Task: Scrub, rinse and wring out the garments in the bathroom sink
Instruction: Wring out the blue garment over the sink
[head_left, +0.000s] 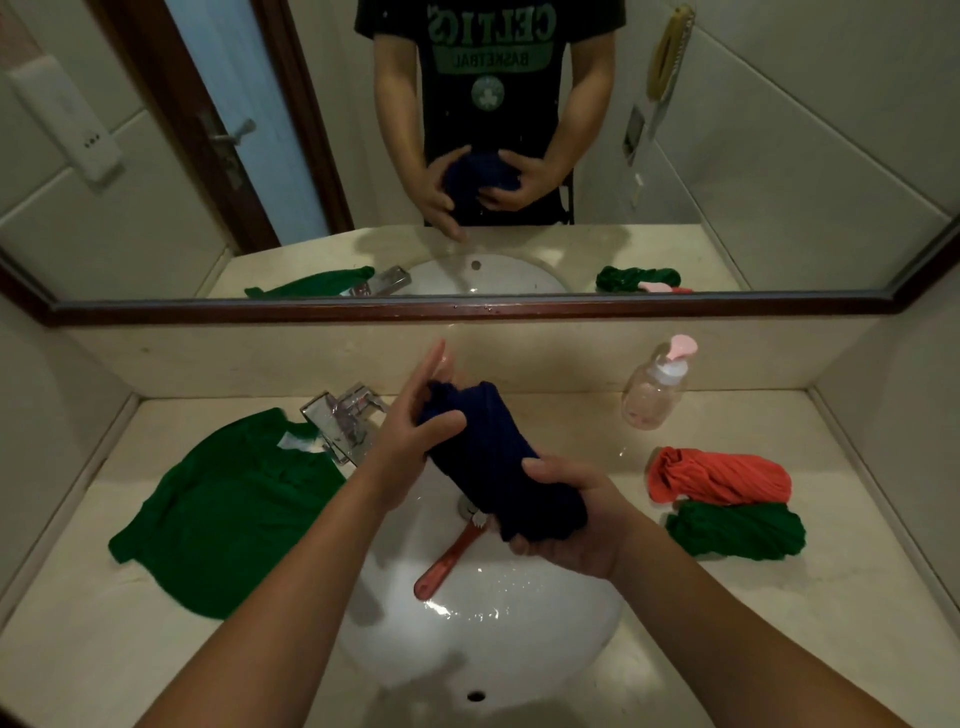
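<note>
A rolled-up navy blue garment (498, 462) is held over the white sink (483, 623). My right hand (576, 519) grips its lower end, fingers curled under it. My left hand (415, 421) touches its upper end, thumb pressed on the cloth and fingers stretched straight upward. A red scrub brush (447, 564) lies in the basin below the garment. A green shirt (223, 504) lies spread flat on the counter at the left. A twisted orange garment (722, 475) and a twisted green garment (737, 530) lie on the counter at the right.
A chrome faucet (343, 421) stands behind the sink at the left, next to the green shirt. A clear pump bottle with a pink top (657, 387) stands at the back right. A mirror (467, 156) covers the wall above the beige counter (727, 623).
</note>
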